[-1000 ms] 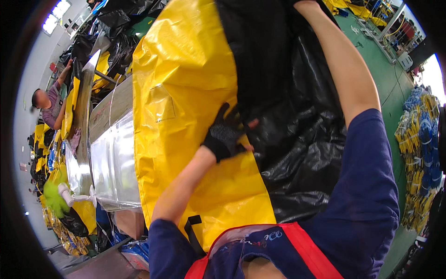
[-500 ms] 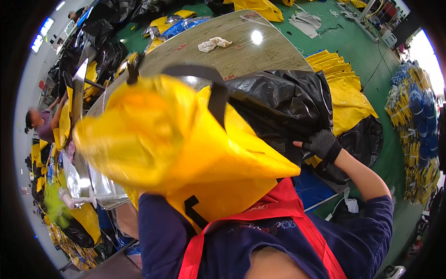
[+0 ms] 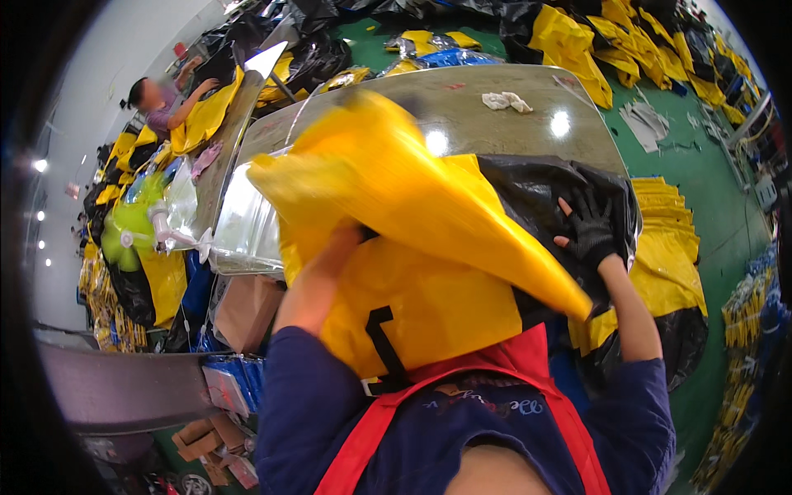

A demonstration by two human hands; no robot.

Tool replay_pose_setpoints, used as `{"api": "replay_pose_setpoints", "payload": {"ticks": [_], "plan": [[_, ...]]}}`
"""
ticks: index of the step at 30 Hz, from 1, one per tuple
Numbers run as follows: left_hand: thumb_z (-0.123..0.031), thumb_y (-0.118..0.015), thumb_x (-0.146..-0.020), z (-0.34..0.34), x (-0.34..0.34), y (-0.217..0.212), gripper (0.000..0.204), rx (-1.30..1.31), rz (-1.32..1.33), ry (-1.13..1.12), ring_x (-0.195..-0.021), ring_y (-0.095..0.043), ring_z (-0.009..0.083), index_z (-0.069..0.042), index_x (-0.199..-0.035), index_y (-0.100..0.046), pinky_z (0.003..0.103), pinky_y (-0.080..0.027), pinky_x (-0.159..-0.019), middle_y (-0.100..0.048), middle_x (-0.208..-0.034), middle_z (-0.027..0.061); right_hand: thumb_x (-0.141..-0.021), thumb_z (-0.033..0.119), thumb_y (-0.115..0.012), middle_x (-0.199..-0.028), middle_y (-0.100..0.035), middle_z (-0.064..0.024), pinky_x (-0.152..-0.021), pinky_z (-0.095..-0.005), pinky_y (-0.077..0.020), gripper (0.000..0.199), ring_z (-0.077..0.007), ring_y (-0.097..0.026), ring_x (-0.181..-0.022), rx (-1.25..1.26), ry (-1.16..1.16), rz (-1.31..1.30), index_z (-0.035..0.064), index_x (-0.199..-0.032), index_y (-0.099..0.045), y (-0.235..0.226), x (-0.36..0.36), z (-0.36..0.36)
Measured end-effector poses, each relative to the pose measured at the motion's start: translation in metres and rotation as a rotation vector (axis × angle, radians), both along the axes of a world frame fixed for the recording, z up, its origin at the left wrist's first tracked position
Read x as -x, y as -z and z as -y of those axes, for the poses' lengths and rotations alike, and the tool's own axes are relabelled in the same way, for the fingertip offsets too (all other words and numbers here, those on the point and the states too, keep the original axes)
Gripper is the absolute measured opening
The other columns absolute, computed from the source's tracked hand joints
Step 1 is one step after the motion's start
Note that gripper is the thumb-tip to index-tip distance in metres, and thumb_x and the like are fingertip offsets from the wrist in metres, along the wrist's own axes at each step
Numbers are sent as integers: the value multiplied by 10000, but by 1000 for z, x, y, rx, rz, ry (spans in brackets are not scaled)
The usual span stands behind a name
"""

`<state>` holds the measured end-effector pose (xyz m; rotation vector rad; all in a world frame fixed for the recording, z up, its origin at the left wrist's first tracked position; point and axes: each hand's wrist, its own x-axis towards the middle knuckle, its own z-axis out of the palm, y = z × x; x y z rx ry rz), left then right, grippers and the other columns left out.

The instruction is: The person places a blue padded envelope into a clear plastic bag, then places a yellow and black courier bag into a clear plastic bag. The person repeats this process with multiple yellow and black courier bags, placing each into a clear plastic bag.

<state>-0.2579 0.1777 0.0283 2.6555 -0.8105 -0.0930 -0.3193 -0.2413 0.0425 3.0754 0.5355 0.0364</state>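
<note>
- A large yellow and black bag (image 3: 412,247) of glossy sheet material is seen from above, bunched up on the near edge of a metal table (image 3: 495,115) and against the person's chest.
- The yellow part of the bag is raised into a blurred, peaked fold that runs from the upper left down to a point at the lower right.
- The left hand (image 3: 342,243) is buried under that yellow fold; only the bare forearm and the heel of the hand are shown, so whether the fingers are spread or closed cannot be told.
- The right hand (image 3: 587,227), in a black glove, is laid flat on the black part of the bag with its fingers spread, just right of the yellow fold.
- The bag lies between the two hands, with the yellow part toward the left hand and the black part under the right one.
- A black strap (image 3: 384,338) is seen on the yellow panel near the person's red apron (image 3: 528,363).
- A crumpled white rag (image 3: 506,101) is left on the far part of the table, well apart from both hands.
- Further yellow and black bags (image 3: 660,256) are heaped over the table's right edge and on the green floor (image 3: 701,165).
- Another person (image 3: 161,103) is seated at the far left beside a second table.
</note>
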Motion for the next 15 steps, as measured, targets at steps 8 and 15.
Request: {"api": "replay_pose_setpoints", "payload": {"ticks": [8,15], "plan": [[-350,-528,-905,-243,66,-152,412,-68,283,-481,-1011,-596,332,-103,-1234,-549,368,-476,-856,-620,-1135,151,-760,569,-603,-1510,-226,-157,-1104,-593,-21,805,-333,-124,-1415,5,36,-41,195,-1427,-350,-1,-2,-12],[-397,-523,-899,-91,46,-79,590,-225,254,-1,-1245,-433,378,-106,-1392,-382,487,-306,-1052,-442,-1370,198,-773,549,-587,-1454,-340,-130,-1100,-543,-101,723,-295,-227,-1383,-51,42,-29,187,-1380,-437,-13,-18,1]]}}
